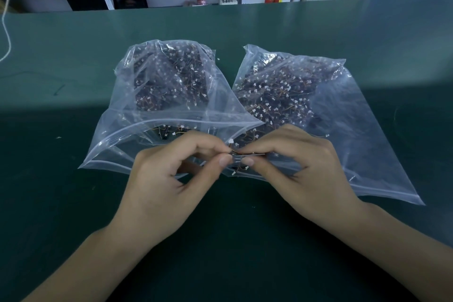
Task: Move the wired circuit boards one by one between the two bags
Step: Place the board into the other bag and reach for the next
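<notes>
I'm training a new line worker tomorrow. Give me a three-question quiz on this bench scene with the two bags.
1. True or false: both the left hand and the right hand pinch the same wired circuit board.
2. Multiple choice: the held board is (A) deep inside the left bag, (B) above the near edges of the two bags, where they meet, (C) on a shelf.
3. Fill in: the right bag lies on a ____ bench mat.

Key: 1 true; 2 B; 3 green.
</notes>
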